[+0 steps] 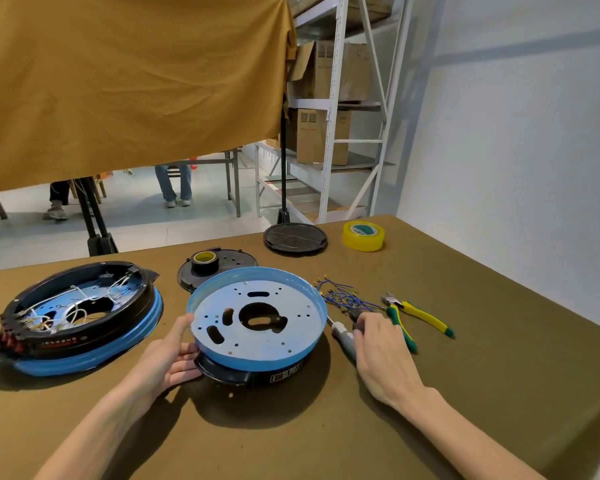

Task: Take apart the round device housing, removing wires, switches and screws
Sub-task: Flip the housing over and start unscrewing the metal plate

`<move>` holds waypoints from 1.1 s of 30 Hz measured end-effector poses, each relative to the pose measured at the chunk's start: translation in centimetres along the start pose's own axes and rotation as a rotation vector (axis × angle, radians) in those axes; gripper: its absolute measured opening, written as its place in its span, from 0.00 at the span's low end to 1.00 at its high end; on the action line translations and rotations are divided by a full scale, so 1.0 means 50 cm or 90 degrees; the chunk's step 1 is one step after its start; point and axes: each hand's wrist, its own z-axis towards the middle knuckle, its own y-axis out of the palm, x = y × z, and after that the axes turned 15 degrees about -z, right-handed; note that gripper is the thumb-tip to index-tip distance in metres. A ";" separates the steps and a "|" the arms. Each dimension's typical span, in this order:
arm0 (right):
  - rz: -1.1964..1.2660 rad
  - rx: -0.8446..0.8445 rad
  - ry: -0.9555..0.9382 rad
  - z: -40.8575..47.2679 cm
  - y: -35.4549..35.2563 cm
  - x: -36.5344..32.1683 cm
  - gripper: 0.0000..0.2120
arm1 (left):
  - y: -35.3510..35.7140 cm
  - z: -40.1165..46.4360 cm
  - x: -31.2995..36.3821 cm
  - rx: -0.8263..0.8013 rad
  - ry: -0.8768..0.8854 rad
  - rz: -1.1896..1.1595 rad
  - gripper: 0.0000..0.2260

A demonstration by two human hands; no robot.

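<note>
The left hand [174, 358] is gripping the blue housing [257, 320] near the desk's front edge. The right hand [378, 344] is grasping the screwdriver [343, 336]; keeping the housing steady should help.

Single head view (wide-angle), facing forward and down, table [465, 358] close below

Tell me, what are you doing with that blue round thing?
A person is taking apart a round device. The left hand holds the blue housing tilted on the table, already stripped of wires. The right hand rests on a screwdriver. Loose blue wires and pliers lie beside it. A second housing, still wired, waits at left.
</note>
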 end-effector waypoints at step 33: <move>0.105 -0.188 0.031 0.002 -0.002 -0.053 0.14 | -0.031 -0.026 0.010 -0.002 -0.043 -0.071 0.27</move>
